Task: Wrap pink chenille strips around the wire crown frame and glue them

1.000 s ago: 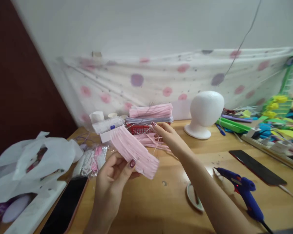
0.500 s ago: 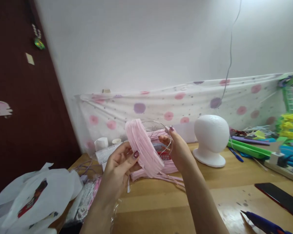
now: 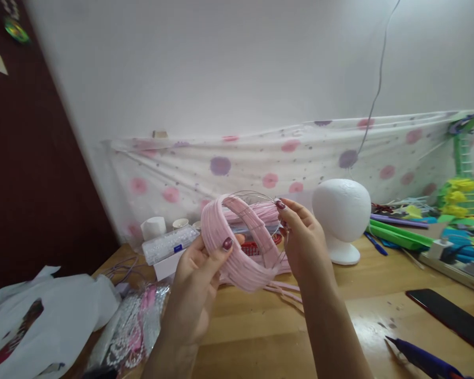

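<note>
A pink band (image 3: 247, 271) of fuzzy strands like pipe cleaners, laid side by side, is curved into an open ring in front of me. My left hand (image 3: 199, 281) grips its near left side, thumb on the outer face and fingers behind. Thin silvery wires (image 3: 253, 193) arc from the band's top over to the right. At their right end my right hand (image 3: 306, 237) pinches them between thumb and fingers. More pink strands (image 3: 270, 211) lie on the table behind the band, partly hidden by it. A red item (image 3: 249, 248) shows through the ring.
A white foam head (image 3: 341, 210) stands at the back right. Right of it are green strips (image 3: 398, 235), a power strip (image 3: 454, 268), a black phone (image 3: 446, 310) and a dark blue pointed tool (image 3: 422, 358). Plastic bags (image 3: 59, 316) and packs of beads (image 3: 134, 321) crowd the left side.
The band has turned so its round opening faces me more. My right hand has moved slightly right, its fingers now closed on the wires. The view has shifted to the right.
</note>
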The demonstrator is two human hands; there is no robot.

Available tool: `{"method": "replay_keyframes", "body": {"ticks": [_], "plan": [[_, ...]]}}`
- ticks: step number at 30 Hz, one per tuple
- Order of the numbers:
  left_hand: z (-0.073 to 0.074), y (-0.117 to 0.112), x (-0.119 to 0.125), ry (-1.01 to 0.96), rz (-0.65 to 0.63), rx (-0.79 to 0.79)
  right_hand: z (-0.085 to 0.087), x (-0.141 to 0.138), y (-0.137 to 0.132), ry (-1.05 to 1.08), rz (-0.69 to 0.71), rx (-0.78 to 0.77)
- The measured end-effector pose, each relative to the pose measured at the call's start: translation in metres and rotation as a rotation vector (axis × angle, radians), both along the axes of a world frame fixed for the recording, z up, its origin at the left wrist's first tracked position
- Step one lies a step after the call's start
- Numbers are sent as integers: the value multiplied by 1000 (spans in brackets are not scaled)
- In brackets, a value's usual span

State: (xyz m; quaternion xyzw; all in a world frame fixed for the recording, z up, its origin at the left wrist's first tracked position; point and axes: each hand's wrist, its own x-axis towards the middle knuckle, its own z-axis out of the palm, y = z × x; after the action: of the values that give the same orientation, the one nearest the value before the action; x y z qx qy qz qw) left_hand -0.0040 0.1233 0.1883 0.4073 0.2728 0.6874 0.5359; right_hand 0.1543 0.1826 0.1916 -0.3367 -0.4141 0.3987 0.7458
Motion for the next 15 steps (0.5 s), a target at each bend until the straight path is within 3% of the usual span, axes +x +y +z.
{"method": "replay_keyframes", "body": {"ticks": [8,15], "plan": [[0,-1,3,27,5,-17,2,2,-8,-47,-25,26],[-1,-3,5,61,9,1,5,-5,-10,48,-74,55]]}}
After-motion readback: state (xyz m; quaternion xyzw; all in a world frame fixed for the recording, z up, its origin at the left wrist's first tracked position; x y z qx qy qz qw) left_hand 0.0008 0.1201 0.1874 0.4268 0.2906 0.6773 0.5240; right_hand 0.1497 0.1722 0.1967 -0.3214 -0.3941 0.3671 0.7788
